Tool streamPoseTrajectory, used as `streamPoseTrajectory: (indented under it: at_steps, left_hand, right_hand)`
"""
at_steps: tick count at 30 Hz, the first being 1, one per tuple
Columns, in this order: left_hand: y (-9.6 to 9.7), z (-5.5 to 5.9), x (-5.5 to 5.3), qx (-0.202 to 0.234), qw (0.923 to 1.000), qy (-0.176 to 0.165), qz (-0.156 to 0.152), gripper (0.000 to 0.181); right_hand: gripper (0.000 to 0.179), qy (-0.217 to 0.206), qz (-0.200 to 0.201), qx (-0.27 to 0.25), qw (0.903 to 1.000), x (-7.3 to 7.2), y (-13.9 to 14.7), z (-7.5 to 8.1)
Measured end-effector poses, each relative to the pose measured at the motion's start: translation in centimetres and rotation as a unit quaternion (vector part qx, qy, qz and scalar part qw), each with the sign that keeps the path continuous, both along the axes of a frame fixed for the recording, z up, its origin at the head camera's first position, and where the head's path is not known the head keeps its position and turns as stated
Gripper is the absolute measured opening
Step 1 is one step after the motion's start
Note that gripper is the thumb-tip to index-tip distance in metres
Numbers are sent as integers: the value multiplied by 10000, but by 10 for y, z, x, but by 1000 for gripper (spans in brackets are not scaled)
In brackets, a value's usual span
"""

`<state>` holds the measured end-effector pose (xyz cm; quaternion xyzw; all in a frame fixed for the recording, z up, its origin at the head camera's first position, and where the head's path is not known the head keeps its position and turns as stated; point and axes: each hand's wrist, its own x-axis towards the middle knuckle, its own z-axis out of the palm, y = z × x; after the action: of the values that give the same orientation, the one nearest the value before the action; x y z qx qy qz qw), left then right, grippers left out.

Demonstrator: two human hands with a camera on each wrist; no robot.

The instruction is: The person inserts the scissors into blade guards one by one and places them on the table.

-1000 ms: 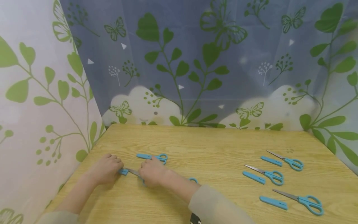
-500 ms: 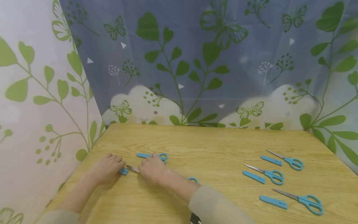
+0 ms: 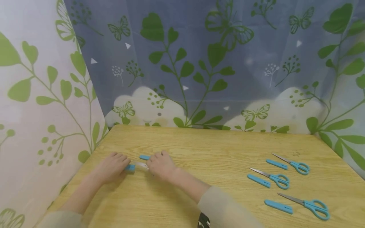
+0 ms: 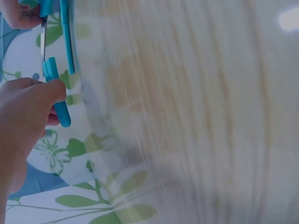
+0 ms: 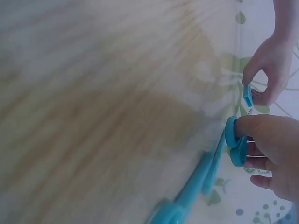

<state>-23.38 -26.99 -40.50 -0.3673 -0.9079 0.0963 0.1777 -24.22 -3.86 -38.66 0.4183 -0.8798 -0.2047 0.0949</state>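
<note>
My left hand [image 3: 112, 167] pinches a blue scissors sheath [image 4: 62, 112] between thumb and fingers, its slotted opening facing my right hand [image 3: 162, 166]. In the right wrist view my right hand holds a pair of scissors by its blue handles [image 5: 230, 133], the thumb through one loop. The bare metal blades [image 4: 43, 39] point toward the sheath, their tip close to its opening. Just beyond the hands lies a second pair of scissors in its sheath [image 3: 144, 157], its handles hidden behind my right hand in the head view.
On the right of the wooden table [image 3: 216, 152] lie three unsheathed scissors, the nearest pair [image 3: 316, 207] in front, each beside a loose blue sheath [image 3: 278, 206]. Another sheathed pair [image 5: 187, 191] shows low in the right wrist view. Patterned cloth [image 3: 194, 63] stands behind the table.
Both hands have shifted slightly forward and right with the sheath and scissors. The blade tip drew back from the sheath and now sits at its far edge. The right hand now covers the rear scissors' handles.
</note>
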Motion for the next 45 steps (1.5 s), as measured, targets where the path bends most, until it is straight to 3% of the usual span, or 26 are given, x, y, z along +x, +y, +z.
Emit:
streamPoseTrajectory:
  at_steps: [5, 12, 21, 27, 30, 38, 45]
  left_hand:
    - [6, 3, -4, 19, 9999, 103, -45, 20]
    - [16, 7, -7, -162, 9993, 288, -178, 21]
    - [23, 11, -11, 155, 9981, 427, -421, 20]
    - [30, 13, -11, 302, 9962, 546, -610, 18]
    - [35, 16, -11, 373, 9943, 640, -765, 18]
    - [50, 22, -12, 589, 9858, 998, -1216, 15]
    - [66, 23, -11, 750, 9768, 1249, -1571, 10]
  right_hand:
    - [33, -65, 102, -403, 9991, -8, 11, 3]
    - [37, -546, -132, -844, 9948, -14, 26, 11]
    - [29, -164, 319, -1049, 9938, -12, 48, 18]
    - [32, -509, 308, -1435, 9879, -9, 65, 23]
    - [32, -597, 287, -1628, 9844, -8, 76, 26]
    - [31, -320, 536, -1826, 9812, -10, 98, 24]
    - [29, -246, 752, -2040, 9758, -4, 119, 24]
